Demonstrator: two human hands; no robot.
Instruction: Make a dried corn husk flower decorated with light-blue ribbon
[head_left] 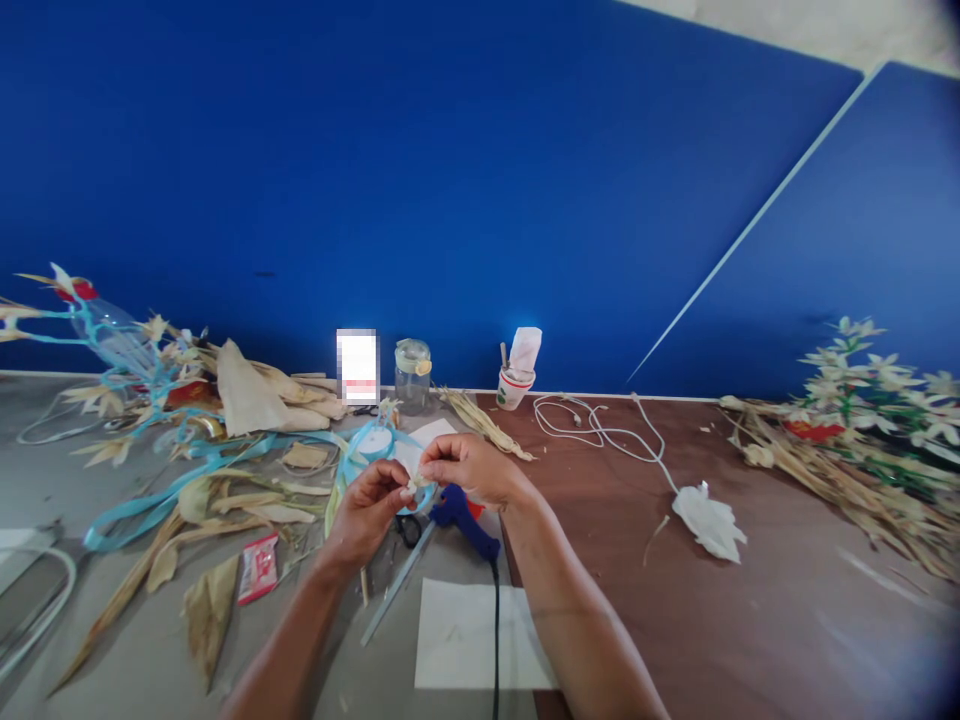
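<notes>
My left hand [373,508] and my right hand [472,470] meet over the middle of the table, fingertips pinched. Between them is a small pale piece of what looks like dried husk [415,483]; fingers cover much of it. Just below my right hand lies a dark blue hot glue gun [466,522] with a black cable, and a long pale glue stick [397,588] extends from it. Black-handled scissors [408,531] rest under my hands, partly hidden. Behind my left hand is light blue ribbon [346,468]. A sheet of white paper [450,655] lies between my forearms.
Dried husks [251,395] and a red packet [259,568] lie on the left. At the back stand a glass jar [412,378] and a paper cup [516,388]. Rightward are a white cable [645,440], crumpled tissue [709,522] and white husk-like flowers [855,385]. A blue partition [450,180] rises behind.
</notes>
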